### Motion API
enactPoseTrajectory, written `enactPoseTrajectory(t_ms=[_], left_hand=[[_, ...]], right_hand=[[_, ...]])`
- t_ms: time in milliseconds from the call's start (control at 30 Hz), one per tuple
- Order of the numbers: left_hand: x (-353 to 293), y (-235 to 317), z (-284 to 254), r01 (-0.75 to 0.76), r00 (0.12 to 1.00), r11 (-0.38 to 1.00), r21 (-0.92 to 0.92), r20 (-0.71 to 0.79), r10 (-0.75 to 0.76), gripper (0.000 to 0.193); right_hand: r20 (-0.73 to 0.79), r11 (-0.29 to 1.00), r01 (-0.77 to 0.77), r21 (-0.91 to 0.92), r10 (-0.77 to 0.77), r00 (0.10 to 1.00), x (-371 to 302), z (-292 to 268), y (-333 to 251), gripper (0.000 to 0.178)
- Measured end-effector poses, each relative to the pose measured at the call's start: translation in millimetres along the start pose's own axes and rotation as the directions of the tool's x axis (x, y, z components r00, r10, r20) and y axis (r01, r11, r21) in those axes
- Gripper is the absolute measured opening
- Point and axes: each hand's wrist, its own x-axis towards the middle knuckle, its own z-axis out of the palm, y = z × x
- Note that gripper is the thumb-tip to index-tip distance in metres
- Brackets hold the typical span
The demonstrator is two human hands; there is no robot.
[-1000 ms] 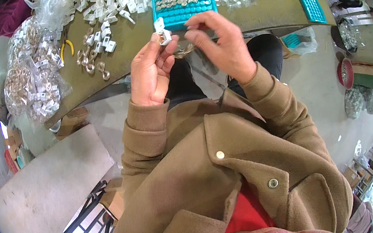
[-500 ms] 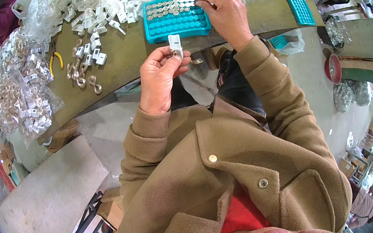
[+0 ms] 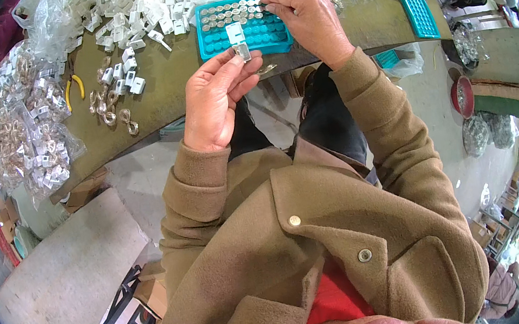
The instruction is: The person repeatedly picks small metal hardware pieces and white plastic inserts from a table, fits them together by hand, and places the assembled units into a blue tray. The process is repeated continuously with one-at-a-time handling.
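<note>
My left hand [image 3: 217, 95] pinches a small white plastic case [image 3: 235, 33] between thumb and fingers, upright in front of the tray. The case looks unfolded, its lower part greyish by the fingertips. My right hand [image 3: 313, 18] reaches over the right side of a turquoise tray [image 3: 209, 56] with round pockets. Its thumb and fingertips are pressed together at the end of the filled rows; whatever is between them is hidden. Small round silvery discs [image 3: 233, 13] sit in the tray's far rows, while the near pockets show bare turquoise.
A heap of white plastic cases [image 3: 154, 5] lies behind the tray. Shiny chain-like pieces [image 3: 109, 106] and yellow-handled pliers [image 3: 74, 91] are to the left, beside bulging clear bags [image 3: 33, 136]. More turquoise trays [image 3: 418, 13] stand at the right table edge.
My left hand has moved slightly left and tilted, and the white case now looks unfolded over the tray's near edge. My right fingertips have shifted left along the discs.
</note>
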Motion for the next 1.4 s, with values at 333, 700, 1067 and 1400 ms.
enactPoseTrajectory(t_ms=[333,700,1067,1400], left_hand=[[3,-8,5,-0.001,0.999,1.000,0.019,-0.044,0.002,0.028],[-3,-8,6,-0.047,0.997,0.998,0.047,-0.051,0.050,0.030],[-7,-12,4,-0.091,0.992,0.991,0.102,-0.073,0.098,0.029],[-2,-8,-1,-0.021,0.992,0.998,0.067,-0.120,0.029,0.019]], right_hand=[[0.088,0.960,0.196,-0.201,-0.182,0.979,3,-6,-3,0.015],[0.134,0.974,0.112,0.199,-0.140,0.981,-28,-10,-51,0.016],[0.086,0.958,0.038,0.284,-0.065,0.994,-40,-4,-58,0.005],[-0.053,0.986,-0.008,0.168,0.017,0.998,-8,-3,-20,0.015]])
